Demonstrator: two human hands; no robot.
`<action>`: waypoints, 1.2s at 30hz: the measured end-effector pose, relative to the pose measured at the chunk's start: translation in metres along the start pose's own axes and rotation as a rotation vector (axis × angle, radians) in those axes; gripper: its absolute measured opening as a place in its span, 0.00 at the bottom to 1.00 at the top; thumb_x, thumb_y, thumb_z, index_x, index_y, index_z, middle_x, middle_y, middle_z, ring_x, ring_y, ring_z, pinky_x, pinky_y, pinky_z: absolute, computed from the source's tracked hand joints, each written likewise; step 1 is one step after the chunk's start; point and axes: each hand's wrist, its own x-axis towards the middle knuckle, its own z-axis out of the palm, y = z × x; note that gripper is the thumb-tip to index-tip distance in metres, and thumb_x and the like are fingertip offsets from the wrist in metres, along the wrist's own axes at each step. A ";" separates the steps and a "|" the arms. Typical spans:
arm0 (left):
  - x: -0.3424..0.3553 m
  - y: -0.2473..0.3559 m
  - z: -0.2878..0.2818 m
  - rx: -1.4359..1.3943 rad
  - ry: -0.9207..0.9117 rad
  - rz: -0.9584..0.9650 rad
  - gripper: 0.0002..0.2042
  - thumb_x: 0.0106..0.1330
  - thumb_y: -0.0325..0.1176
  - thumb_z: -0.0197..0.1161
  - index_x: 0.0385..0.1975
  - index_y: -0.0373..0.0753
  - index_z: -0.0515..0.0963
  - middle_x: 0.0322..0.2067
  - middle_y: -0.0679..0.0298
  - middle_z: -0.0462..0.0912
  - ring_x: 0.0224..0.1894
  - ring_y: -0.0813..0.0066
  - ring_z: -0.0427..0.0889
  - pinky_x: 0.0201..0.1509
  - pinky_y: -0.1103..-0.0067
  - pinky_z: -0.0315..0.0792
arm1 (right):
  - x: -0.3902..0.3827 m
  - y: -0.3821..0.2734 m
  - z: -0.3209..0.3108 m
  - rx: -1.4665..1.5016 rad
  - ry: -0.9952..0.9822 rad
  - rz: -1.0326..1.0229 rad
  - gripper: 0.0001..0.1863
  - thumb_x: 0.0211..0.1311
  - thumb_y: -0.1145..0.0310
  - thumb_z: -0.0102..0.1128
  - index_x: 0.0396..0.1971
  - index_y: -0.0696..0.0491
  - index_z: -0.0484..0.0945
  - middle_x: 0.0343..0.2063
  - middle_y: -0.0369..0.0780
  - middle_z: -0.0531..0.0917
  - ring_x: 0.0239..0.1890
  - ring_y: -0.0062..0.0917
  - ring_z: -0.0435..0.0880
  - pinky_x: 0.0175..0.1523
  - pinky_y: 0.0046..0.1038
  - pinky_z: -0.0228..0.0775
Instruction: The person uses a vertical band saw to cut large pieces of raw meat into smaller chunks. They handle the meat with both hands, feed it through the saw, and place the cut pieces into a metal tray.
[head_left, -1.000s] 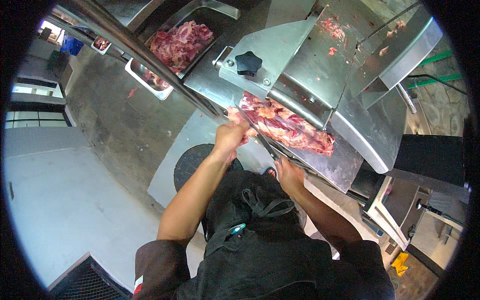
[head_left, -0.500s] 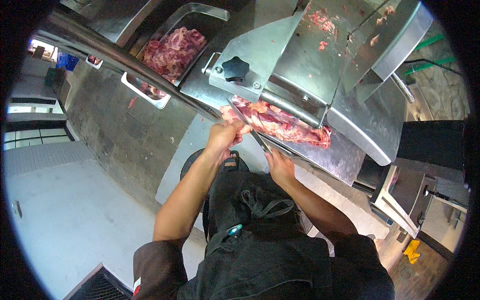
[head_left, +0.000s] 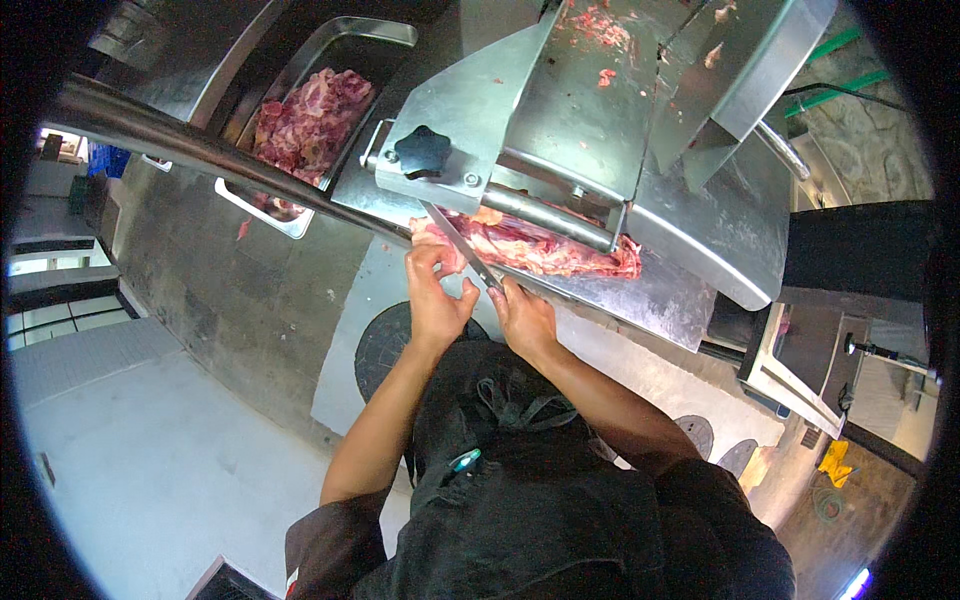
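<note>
Red slab of meat (head_left: 545, 250) lying on steel surface (head_left: 650, 295) under saw machine w/ black knob (head_left: 423, 151). Left hand (head_left: 435, 300) pressing on meat's near end, fingers curled. Right hand (head_left: 522, 318) clamped round knife (head_left: 462, 246) handle, blade angled up-left across meat. Hands close together, not touching. Upper left: metal tray (head_left: 285, 215) full of meat chunks (head_left: 310, 120).

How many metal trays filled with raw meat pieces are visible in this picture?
1. The metal tray sits at upper left, beyond the long meat slab that the left hand steadies. Others may lie outside view.
</note>
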 end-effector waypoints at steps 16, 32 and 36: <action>0.032 0.008 -0.013 0.004 0.115 -0.164 0.08 0.50 0.21 0.69 0.29 0.35 0.78 0.28 0.62 0.83 0.31 0.73 0.82 0.37 0.78 0.75 | -0.032 0.041 -0.010 -0.098 -0.089 -0.031 0.14 0.74 0.55 0.50 0.44 0.51 0.71 0.38 0.48 0.85 0.34 0.50 0.85 0.39 0.49 0.77; 0.037 0.007 -0.028 -0.247 0.022 -0.437 0.08 0.53 0.26 0.73 0.28 0.34 0.80 0.28 0.66 0.84 0.31 0.83 0.78 0.37 0.81 0.73 | 0.005 0.012 0.021 0.046 0.010 -0.084 0.14 0.74 0.56 0.50 0.45 0.52 0.71 0.36 0.50 0.85 0.35 0.51 0.84 0.38 0.50 0.76; 0.032 0.008 -0.026 -0.249 0.048 -0.529 0.08 0.55 0.25 0.73 0.28 0.36 0.78 0.30 0.69 0.82 0.31 0.83 0.77 0.37 0.82 0.73 | 0.029 -0.033 0.026 0.152 0.062 -0.070 0.12 0.74 0.58 0.51 0.43 0.52 0.71 0.33 0.51 0.84 0.35 0.53 0.84 0.38 0.51 0.75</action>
